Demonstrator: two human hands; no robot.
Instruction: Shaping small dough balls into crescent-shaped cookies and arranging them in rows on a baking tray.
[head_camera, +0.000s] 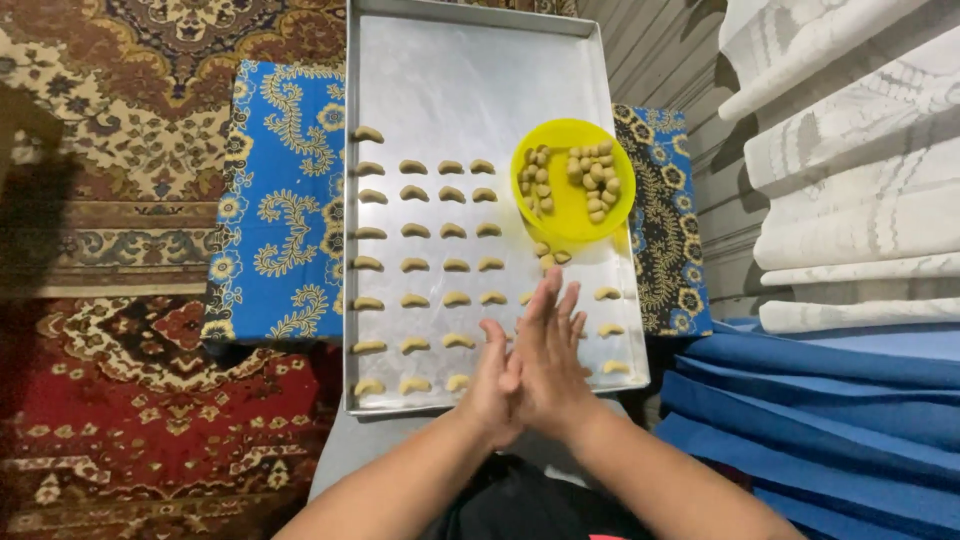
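**Pale dough crescents on a metal tray**

Pale yellow dough crescents lie in rows on a long aluminium baking tray. I count four full columns on the near half: the leftmost column has eight pieces, the next three about six or seven each, and three more crescents sit along the right edge. Some near the hands are hidden, so the total is uncertain.

One round yellow bowl rests on the tray's right side, holding two heaps of small dough lumps; three lumps lie just beside it on the metal.

The left hand and right hand meet palm to palm over the tray's near right corner, fingers straight and pressed together. Whether dough lies between them I cannot tell.

The tray sits on a blue patterned cloth over a patterned red carpet.
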